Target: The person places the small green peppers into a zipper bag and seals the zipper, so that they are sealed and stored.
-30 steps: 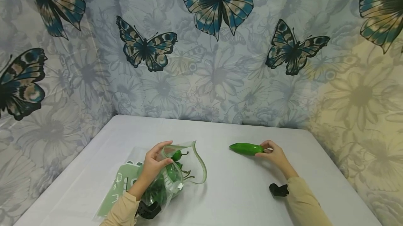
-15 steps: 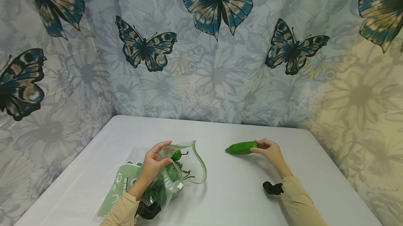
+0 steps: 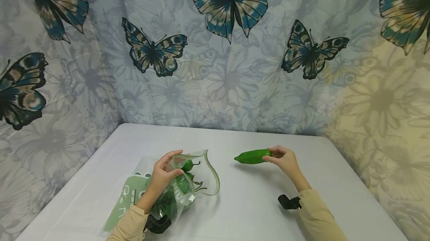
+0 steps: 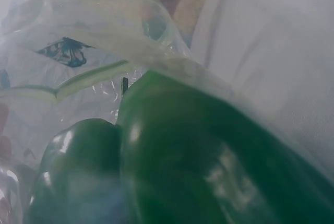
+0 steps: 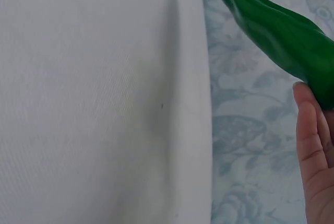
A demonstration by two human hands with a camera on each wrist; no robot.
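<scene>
My left hand grips the rim of a clear zip bag, whose mouth gapes to the right. Several green peppers lie inside, stems toward the opening; in the left wrist view a glossy green pepper fills much of the picture behind the film. My right hand pinches a long green pepper at its stem end, the pointed tip facing left toward the bag. A shadow falls on the table below that pepper. The right wrist view shows the same long pepper above the fingers.
A pale green printed sheet or bag lies flat under the left forearm. Both wrists carry a black strap device. The white table meets a butterfly-patterned cloth wall at the back and sides.
My right hand has moved left and slightly up with the long pepper, bringing its tip closer to the bag's mouth. The left hand and bag have hardly moved.
</scene>
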